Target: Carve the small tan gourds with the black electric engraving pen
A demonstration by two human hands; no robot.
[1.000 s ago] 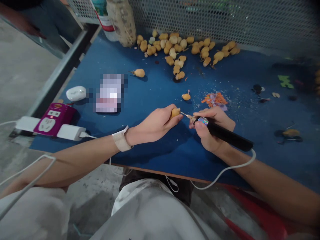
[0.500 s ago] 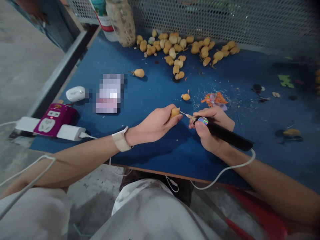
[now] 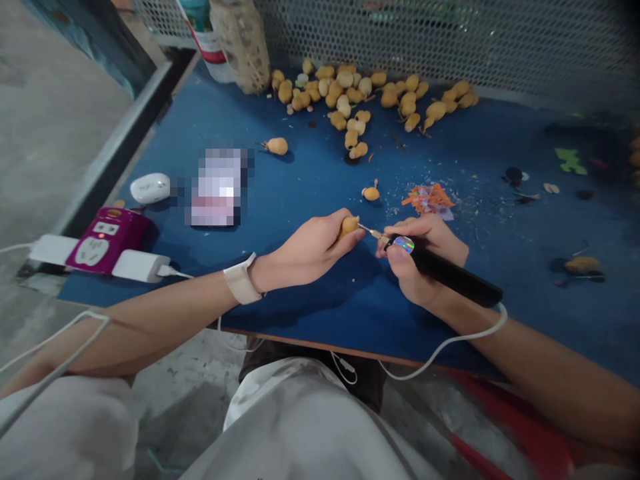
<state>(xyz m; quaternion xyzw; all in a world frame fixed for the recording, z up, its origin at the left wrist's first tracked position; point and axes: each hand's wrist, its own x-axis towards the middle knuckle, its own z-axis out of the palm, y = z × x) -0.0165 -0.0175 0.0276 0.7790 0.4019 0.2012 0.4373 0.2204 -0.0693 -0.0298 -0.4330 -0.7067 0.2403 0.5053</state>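
Observation:
Fingers of my left hand [image 3: 320, 245] are closed round a small yellow-brown gourd [image 3: 349, 227] near the table's front. My right hand [image 3: 425, 257] grips a black corded pen-like tool [image 3: 453, 272]. Its thin metal tip points left and reaches the gourd's right end; whether it touches is too small to tell. Just behind the hands lies a small gourd piece [image 3: 371, 193] with a stalk. Orange and pale scraps [image 3: 431, 200] lie behind my right hand, with fine shavings around them.
Many gourds [image 3: 345, 90] are heaped along the mesh panel [image 3: 400, 47]. At left are a phone [image 3: 216, 190], a white case [image 3: 151, 189] and a purple power adapter [image 3: 103, 240] with plugs. A jar [image 3: 243, 47] stands at the back. A white cable hangs from the tool.
The tool and my right hand have shifted very slightly left. The person's leg at the upper left has moved, and the hand seen there is out of view.

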